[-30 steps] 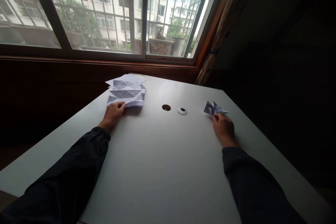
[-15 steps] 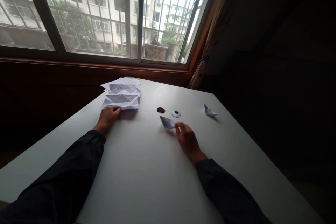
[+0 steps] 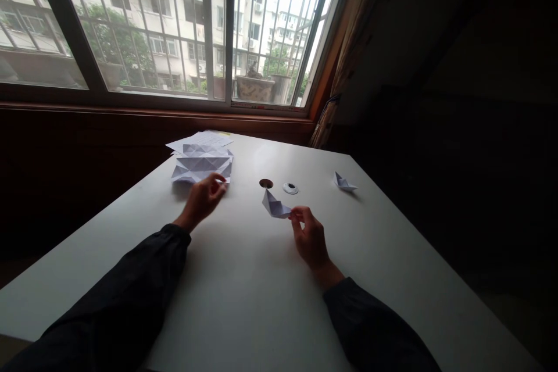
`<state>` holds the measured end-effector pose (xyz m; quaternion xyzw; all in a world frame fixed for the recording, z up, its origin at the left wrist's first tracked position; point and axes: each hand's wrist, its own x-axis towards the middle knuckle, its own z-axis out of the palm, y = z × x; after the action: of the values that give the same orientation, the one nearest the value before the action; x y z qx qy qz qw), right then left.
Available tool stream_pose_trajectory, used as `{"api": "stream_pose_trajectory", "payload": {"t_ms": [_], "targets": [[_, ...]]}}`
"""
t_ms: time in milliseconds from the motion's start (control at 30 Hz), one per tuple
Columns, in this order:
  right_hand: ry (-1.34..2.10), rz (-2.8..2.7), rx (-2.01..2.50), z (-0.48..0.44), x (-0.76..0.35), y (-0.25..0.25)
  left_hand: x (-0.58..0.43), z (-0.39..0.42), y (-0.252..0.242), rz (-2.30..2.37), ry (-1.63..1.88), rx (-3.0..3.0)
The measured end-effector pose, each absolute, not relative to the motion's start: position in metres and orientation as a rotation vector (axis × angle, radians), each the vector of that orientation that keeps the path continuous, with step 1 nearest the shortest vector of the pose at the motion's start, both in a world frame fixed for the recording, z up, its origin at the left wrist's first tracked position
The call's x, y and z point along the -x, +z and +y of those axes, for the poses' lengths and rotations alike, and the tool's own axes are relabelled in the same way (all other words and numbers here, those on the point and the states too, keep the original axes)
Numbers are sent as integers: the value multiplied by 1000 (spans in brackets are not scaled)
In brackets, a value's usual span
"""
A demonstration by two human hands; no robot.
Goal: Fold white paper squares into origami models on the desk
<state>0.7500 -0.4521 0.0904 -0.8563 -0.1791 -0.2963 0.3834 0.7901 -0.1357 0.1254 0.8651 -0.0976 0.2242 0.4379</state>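
**Q: Right hand, state and contents?**
A: The right hand (image 3: 310, 238) is closed to a pinch, thumb and forefinger gripping the paper boat (image 3: 274, 207) at its near right tip. The boat sits tilted, its peak toward the far left, just above the white desk (image 3: 244, 302) near the middle.

**Q: Left hand?**
A: The left hand (image 3: 200, 202) is half open, its fingers loosely curled and gripping nothing. It lies at the near right corner of the stack of creased sheets (image 3: 201, 161), which rests by the desk's far edge, left of centre. Whether the fingertips touch the paper cannot be told from this view.

**Q: Handling?**
A: Judged by appearance, the paper boat is very light and fragile, stiff only along its folds, so a hard pinch would likely crush it. A gentle hold at the folded tip or base seems safest, away from the peak. The creased sheets look soft and apt to slide over one another, so they are best taken by an edge.

**Q: Other items?**
A: A second paper boat (image 3: 344, 183) stands near the desk's right edge, well apart from both hands. A round hole (image 3: 266, 183) and a ring grommet (image 3: 290, 188) lie side by side near the far edge. Dark sleeves (image 3: 117, 308) cover the forearms. A barred window (image 3: 143, 29) lies beyond the desk.
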Motion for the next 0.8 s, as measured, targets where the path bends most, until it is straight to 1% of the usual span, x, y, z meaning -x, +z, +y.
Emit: {"api": "stream_pose_trajectory", "payload": {"t_ms": [67,133,200,267,400,600,700,800], "targets": [[-739,-448,2145,-454,-751,89,-777,-172,118,-418,404,-2076],[-680,-472,2098,-453,-750,87,-765,-206,107,-566,206,-1852],[-591,-479,2024,-451,-746,86,-755,-231,99,-600,125,-1748],[-507,-433,1919,-448,-742,86,-750,-245,95,-560,119,-1722],[-376,-327,1690,-441,-736,90,-747,-247,97,-552,200,-1796],[-286,-315,1692,-440,-735,90,-746,-241,100,-536,311,-1925],[-272,-304,1653,-441,-735,89,-747,-243,97,-512,250,-1813],[-213,-320,1561,-442,-735,88,-751,-244,90,-474,89,-1633]]}}
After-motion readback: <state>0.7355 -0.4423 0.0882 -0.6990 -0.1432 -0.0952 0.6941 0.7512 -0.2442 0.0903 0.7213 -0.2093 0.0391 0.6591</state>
